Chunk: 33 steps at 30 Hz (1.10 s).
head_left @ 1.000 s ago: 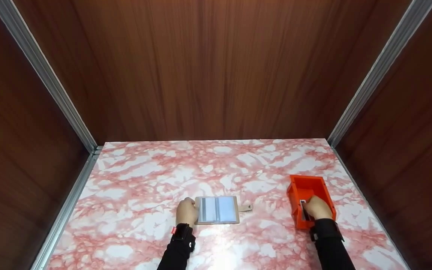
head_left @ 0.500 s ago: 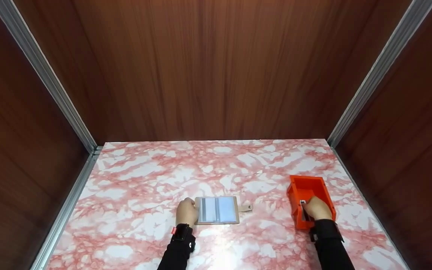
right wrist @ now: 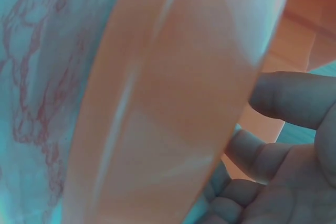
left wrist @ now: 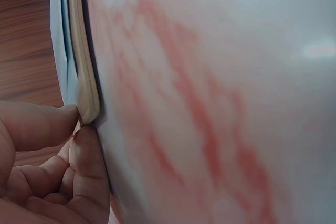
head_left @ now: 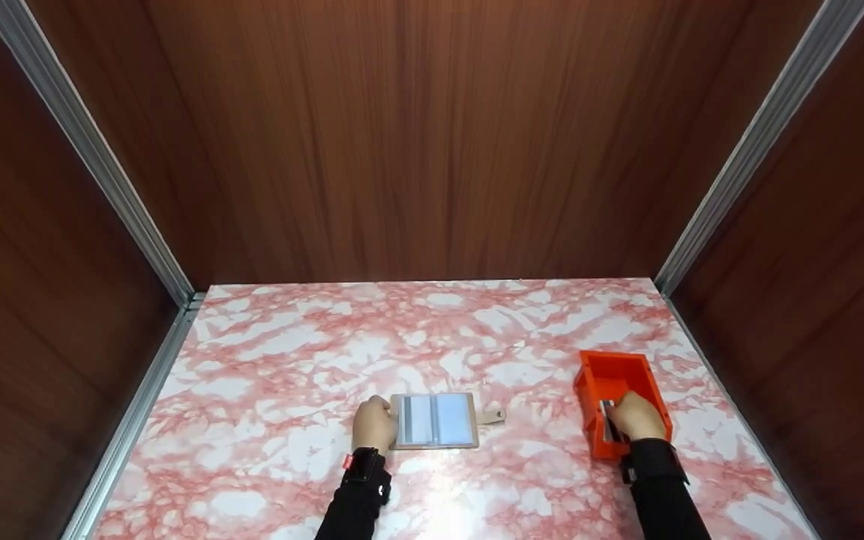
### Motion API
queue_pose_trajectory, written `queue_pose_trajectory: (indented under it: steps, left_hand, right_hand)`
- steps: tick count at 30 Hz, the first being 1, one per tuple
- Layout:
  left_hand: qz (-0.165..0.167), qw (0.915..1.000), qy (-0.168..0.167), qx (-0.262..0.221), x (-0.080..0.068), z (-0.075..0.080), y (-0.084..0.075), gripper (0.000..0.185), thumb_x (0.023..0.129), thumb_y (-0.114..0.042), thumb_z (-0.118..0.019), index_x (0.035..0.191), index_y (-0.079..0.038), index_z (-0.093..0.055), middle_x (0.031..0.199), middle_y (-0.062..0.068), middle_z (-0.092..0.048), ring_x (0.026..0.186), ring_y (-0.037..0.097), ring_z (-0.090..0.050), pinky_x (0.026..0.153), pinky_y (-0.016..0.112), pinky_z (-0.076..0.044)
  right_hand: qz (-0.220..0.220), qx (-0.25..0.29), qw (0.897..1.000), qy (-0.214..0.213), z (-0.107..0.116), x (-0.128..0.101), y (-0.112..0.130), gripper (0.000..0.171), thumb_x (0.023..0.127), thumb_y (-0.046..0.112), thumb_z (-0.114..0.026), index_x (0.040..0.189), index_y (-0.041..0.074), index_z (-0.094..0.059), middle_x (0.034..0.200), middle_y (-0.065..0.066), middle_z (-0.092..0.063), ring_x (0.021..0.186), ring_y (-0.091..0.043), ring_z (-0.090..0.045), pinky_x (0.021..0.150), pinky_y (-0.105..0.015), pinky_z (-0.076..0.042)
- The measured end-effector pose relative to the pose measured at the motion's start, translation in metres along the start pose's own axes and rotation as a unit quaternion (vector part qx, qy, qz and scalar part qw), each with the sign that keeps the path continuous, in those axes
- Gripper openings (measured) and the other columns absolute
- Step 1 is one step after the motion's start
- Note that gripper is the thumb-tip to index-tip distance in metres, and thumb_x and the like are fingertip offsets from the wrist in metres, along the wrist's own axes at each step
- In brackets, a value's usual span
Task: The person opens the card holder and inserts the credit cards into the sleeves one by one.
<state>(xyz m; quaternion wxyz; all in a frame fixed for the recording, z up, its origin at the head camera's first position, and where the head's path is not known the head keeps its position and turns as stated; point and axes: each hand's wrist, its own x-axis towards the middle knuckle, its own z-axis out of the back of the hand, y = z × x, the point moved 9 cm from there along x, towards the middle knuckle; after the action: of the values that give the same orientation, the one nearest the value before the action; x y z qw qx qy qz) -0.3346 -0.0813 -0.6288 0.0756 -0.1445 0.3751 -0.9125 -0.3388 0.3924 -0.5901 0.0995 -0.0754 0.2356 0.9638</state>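
A tan card holder (head_left: 436,421) with clear sleeves lies spread on the table, its snap strap (head_left: 491,416) pointing right. My left hand (head_left: 374,425) pinches its left edge between thumb and forefinger; the left wrist view shows the tan cover (left wrist: 84,56) edge-on at the fingertips. Over on the right, my right hand (head_left: 635,417) reaches into an orange bin (head_left: 612,366), at the dark and white cards (head_left: 610,421) along its left side. In the right wrist view, the bin wall (right wrist: 157,103) hides the fingertips of the bent fingers, and no card shows there.
The pink-and-white marbled table (head_left: 297,360) carries the holder near the middle and the bin to the right. Brown wood-grain panels (head_left: 432,150) rise at the back and both sides, with metal rails (head_left: 762,142) at the corners.
The cards by my right fingers have shifted slightly, with more light and dark strips showing now. My left hand, the card holder and the bin stay where they were.
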Motion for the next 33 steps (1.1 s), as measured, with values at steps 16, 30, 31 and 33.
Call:
queue_pose_trajectory:
  steps: [16, 30, 31, 33]
  left_hand:
    - [-0.008, 0.9998, -0.011, -0.011, -0.001, 0.004, -0.004, 0.011, 0.074, 0.004, -0.069, 0.084, 0.004, -0.065, 0.072, 0.014, -0.061, 0.072, 0.037, -0.062, 0.072, 0.048, -0.051]
    - [-0.004, 0.9999, -0.004, -0.015, -0.001, 0.003, -0.002, 0.014, 0.071, 0.005, -0.068, 0.085, 0.004, -0.065, 0.073, 0.013, -0.061, 0.073, 0.036, -0.062, 0.072, 0.047, -0.051]
    - [-0.003, 0.9999, -0.003, -0.015, -0.001, 0.003, -0.002, 0.014, 0.071, 0.005, -0.068, 0.085, 0.004, -0.065, 0.073, 0.013, -0.061, 0.073, 0.036, -0.062, 0.073, 0.047, -0.051]
    - [0.001, 0.9999, 0.001, -0.013, -0.001, 0.003, -0.001, 0.014, 0.072, 0.005, -0.068, 0.086, 0.004, -0.066, 0.074, 0.013, -0.062, 0.074, 0.036, -0.062, 0.073, 0.047, -0.051]
  right_hand:
    - [-0.014, 0.006, 1.000, 0.008, -0.005, 0.002, 0.002, 0.015, 0.093, 0.009, -0.057, 0.084, -0.003, -0.056, 0.074, -0.013, -0.054, 0.068, -0.029, -0.054, 0.065, -0.041, -0.047]
    - [-0.001, 0.016, 1.000, -0.006, 0.001, 0.002, 0.005, 0.013, 0.091, 0.005, -0.057, 0.082, -0.004, -0.054, 0.074, -0.014, -0.053, 0.068, -0.029, -0.054, 0.066, -0.042, -0.048]
    - [0.000, 0.019, 1.000, -0.009, 0.003, 0.002, 0.006, 0.014, 0.091, 0.005, -0.057, 0.080, -0.003, -0.053, 0.073, -0.014, -0.052, 0.068, -0.029, -0.054, 0.065, -0.042, -0.048]
    - [0.002, 0.023, 1.000, -0.015, 0.006, 0.001, 0.006, 0.015, 0.091, 0.005, -0.056, 0.078, -0.001, -0.052, 0.072, -0.013, -0.051, 0.067, -0.029, -0.053, 0.065, -0.042, -0.047]
